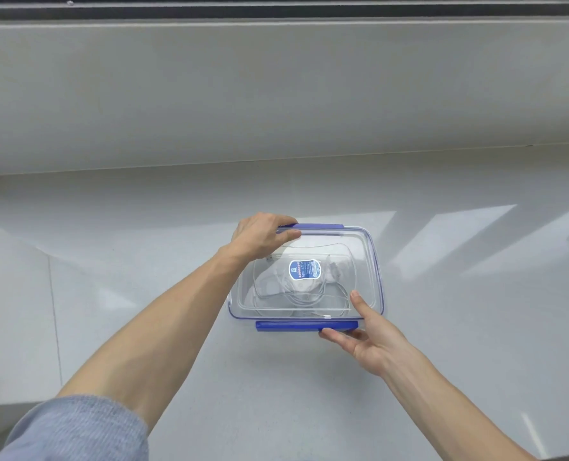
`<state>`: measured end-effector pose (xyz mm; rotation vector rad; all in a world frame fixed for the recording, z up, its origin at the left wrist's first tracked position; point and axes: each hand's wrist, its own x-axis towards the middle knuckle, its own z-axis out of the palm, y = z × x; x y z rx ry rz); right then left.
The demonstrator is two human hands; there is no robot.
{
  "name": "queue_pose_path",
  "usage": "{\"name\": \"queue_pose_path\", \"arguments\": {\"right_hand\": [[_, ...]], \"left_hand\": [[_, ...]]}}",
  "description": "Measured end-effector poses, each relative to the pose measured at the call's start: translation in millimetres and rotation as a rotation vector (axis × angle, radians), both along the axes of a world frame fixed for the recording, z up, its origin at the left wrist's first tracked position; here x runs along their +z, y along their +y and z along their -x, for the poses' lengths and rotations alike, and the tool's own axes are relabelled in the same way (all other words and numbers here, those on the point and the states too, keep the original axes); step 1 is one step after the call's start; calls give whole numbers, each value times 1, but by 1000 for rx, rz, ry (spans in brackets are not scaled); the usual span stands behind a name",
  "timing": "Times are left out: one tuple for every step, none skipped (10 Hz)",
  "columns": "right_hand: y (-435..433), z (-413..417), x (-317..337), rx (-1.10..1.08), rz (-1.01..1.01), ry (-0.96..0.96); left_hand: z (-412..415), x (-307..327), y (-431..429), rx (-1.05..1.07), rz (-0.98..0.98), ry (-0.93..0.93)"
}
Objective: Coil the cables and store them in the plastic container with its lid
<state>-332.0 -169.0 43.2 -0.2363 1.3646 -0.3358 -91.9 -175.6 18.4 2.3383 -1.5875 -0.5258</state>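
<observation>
In the head view, a pale grey countertop [442,327] is seen running back to a low upstand [276,94] of the same colour, with a dark strip along the very top of the frame. Open counter is left on every side of the plastic container [240,294]: wide room to the left and right, a band of bare surface behind it up to the upstand, and free counter in front of it toward the person.

The container is set near the middle of the counter, a clear rectangular box with rounded corners. It is covered by its transparent lid [363,247], which is edged in blue and carries a blue label [304,269] at its centre. White cables [296,294] are seen through the lid, lying coiled on the container's floor. A blue latch [319,225] is found on the far long side and another blue latch [306,325] on the near long side; whether either is snapped down cannot be told.

The left hand [260,237] is reached across to the far left corner, where the lid edge is gripped, fingers curled over the rim and thumb laid on top. A blue-grey sleeve [77,430] is pushed up that arm. The right hand [373,337] is held at the near right corner with its fingers straight, the thumb tip rested on the lid and the forefinger laid under the end of the near latch.
</observation>
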Motion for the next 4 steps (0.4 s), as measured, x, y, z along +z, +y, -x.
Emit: {"name": "queue_pose_path", "arguments": {"right_hand": [[-3, 6, 7, 52, -10, -30], [-7, 17, 6, 241, 108, 116], [-14, 24, 9, 409, 373, 335], [-30, 22, 29, 510, 671, 475]], "left_hand": [[2, 1, 1, -29, 4, -53], [5, 6, 0, -65, -13, -48], [9, 15, -1, -62, 30, -70], [15, 28, -4, -70, 64, -101]]}}
